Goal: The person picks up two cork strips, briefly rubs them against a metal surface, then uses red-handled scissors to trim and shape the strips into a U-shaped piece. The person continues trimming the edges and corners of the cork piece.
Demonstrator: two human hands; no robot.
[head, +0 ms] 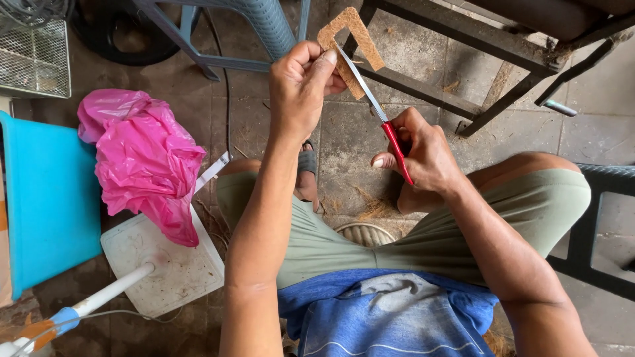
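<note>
Above the knees: the angled brown fibreboard piece (352, 41) is being held up clear of the lap.
Left hand (301, 86): pinching the piece, steadying it for cutting.
Right hand (423, 153): gripping the red-handled knife (382, 119), blade lying against the piece's edge.
Beside: a crumpled pink plastic bag (145, 158) resting on the white fan base (169, 271).

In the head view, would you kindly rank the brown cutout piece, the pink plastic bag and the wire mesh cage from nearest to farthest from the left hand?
1. Brown cutout piece: held in the left hand.
2. Pink plastic bag: lower left, on the floor.
3. Wire mesh cage: far left corner.

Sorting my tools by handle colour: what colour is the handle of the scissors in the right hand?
Red, seen in the head view: scissors held by the right hand.
</note>
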